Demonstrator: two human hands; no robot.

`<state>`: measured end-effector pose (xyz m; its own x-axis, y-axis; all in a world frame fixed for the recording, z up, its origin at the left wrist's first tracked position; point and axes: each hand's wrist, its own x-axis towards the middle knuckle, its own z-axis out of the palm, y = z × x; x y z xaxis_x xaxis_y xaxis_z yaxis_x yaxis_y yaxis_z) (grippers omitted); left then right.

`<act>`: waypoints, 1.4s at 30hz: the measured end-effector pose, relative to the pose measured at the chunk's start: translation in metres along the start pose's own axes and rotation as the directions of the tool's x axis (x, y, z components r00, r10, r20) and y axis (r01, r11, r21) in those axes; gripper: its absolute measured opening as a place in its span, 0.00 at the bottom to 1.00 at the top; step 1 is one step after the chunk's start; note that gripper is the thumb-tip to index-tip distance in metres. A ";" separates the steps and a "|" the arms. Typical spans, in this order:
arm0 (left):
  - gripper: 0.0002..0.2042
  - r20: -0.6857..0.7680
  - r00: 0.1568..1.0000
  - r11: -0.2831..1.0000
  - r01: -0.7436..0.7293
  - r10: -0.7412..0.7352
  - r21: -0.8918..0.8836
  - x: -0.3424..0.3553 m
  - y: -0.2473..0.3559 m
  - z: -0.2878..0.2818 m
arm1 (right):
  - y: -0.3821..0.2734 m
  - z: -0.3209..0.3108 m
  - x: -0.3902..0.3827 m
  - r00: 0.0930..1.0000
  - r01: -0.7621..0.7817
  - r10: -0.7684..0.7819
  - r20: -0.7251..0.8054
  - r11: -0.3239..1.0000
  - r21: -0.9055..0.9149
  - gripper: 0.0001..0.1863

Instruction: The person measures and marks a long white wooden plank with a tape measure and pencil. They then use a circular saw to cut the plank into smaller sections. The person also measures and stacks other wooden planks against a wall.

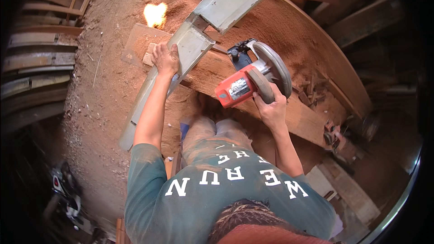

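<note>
Closest in, bottom centre of the frame: a dusty green shirt, with bare knees just beyond it. Up to centre right now, and the right hand has its fingers clamped round the handle of the red saw, taking its weight from behind, it seems, so the round guard stays clear of the wrist. The saw sits over the brown plank; whether they touch, I cannot tell. Across to centre left, the left hand lies on the pale grey board, fingers draped over its left edge, thumb apart on top, probably to steady it; whether they grip underneath, I cannot tell. That board slants from lower left to top centre, stepped at a gap near the upper middle, and it looks propped across the plank to keep it off the ground. One piece or two? Hard to call!

Out to the ground, earthy and littered, with orange sawdust heaped at upper right and a glaring sun patch near the top. Around the rim, a timber stack fills the left, more timber crowds the upper right, and the corners drop into shadow
</note>
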<state>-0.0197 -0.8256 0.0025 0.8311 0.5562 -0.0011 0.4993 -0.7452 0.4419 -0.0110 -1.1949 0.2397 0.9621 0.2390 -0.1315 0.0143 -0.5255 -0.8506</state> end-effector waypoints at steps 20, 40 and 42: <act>0.31 -0.059 0.971 0.971 0.234 -0.231 0.051 0.010 0.027 0.003 | -0.004 0.052 0.093 0.913 0.206 -0.217 0.346 0.976 0.070 0.16; 0.22 -0.060 0.970 0.962 0.241 -0.235 0.131 0.042 0.031 0.016 | 0.041 0.071 0.161 0.788 0.122 -0.125 0.603 0.991 0.047 0.12; 0.22 -0.090 0.968 0.962 0.244 -0.234 0.118 0.049 0.035 0.024 | 0.039 0.071 0.168 0.799 0.118 -0.125 0.589 0.992 0.049 0.12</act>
<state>0.0446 -0.8329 -0.0031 0.6653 0.7462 -0.0236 0.7124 -0.6251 0.3189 0.1323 -1.1178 0.1482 0.6060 0.7372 -0.2988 0.1146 -0.4526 -0.8843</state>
